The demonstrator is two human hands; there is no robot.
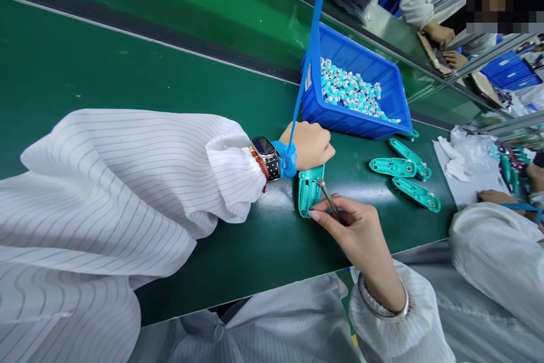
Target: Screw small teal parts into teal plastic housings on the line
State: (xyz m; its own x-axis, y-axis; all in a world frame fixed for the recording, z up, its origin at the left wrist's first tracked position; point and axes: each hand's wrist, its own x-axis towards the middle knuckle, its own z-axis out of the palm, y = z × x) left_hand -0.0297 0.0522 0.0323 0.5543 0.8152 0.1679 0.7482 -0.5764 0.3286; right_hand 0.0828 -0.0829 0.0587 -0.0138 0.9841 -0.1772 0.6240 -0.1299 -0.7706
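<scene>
Left hand (312,145) clasps an open shell (308,190), right hand (356,224) grips a rod (327,193); work appears unfinished, other shells' (391,167) status undetermined.

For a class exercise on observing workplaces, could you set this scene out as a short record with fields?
Surface: green worktop
Left hand: over one end of a teal shell; its grip is hidden
Right hand: holds a thin rod-shaped tool, fingertips near that shell's edge
Left wrist: watch and blue strap
Container: blue bin with many small teal-and-white parts
Also on the worktop: several loose teal shells
Neighbour: a co-worker's sleeve, at the picture's right
</scene>
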